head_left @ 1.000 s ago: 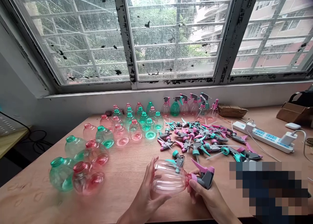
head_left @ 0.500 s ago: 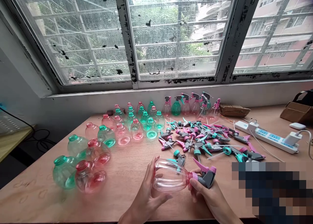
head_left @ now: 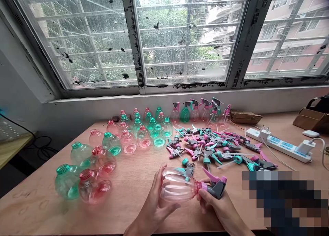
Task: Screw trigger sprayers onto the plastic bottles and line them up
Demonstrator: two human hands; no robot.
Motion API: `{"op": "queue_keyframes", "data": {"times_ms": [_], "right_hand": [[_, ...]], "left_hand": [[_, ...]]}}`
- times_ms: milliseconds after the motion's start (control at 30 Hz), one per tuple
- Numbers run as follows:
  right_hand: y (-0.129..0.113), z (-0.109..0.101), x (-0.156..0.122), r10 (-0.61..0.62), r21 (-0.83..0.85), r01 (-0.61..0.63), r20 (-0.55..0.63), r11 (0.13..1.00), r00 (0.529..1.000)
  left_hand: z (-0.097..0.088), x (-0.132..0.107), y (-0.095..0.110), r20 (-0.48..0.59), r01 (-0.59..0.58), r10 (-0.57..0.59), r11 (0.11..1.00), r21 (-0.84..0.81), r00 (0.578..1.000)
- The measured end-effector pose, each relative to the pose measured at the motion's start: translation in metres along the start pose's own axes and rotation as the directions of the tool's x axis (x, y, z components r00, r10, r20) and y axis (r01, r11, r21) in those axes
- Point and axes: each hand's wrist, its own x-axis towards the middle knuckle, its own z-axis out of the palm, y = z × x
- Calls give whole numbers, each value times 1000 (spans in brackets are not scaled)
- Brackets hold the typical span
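Note:
A clear pink spray bottle (head_left: 178,184) lies sideways between my hands above the table's front part, its base to the left. My left hand (head_left: 156,198) cups the base end, fingers behind and thumb below. At the neck, my right hand (head_left: 212,198) pinches the pink collar of the grey and pink trigger sprayer (head_left: 217,186), which sits on the bottle's mouth. Whether the thread is fully tight I cannot tell. Behind the bottle lies a heap of loose trigger sprayers (head_left: 205,143) in grey, pink and teal.
Several open pink and green bottles (head_left: 128,141) stand on the left and at the back. Bottles with sprayers fitted (head_left: 185,113) line the wall below the window. On the right lie a white power strip (head_left: 280,145) and a cardboard box (head_left: 312,117).
Almost nothing differs. Both hands keep the same hold on the spray bottle, and the view has shifted very slightly.

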Motion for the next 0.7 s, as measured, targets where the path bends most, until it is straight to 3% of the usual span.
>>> {"op": "queue_keyframes", "data": {"times_ms": [133,400,600,700], "right_hand": [[1,-2,1,0,-12,0,18,1000,1000],[0,0,1,13,-12,-13,26,1000,1000],[-1,0,2,31,23,-31,-1,999,1000],[-3,0,1,29,2,-29,5,1000,1000]], "left_hand": [[0,0,-3,-25,-88,90,993,78,996],[1,-2,3,-2,-10,10,998,-64,1000],[-1,-2,-1,17,-71,69,993,96,997],[-1,-4,-2,13,-49,48,994,99,999]]}}
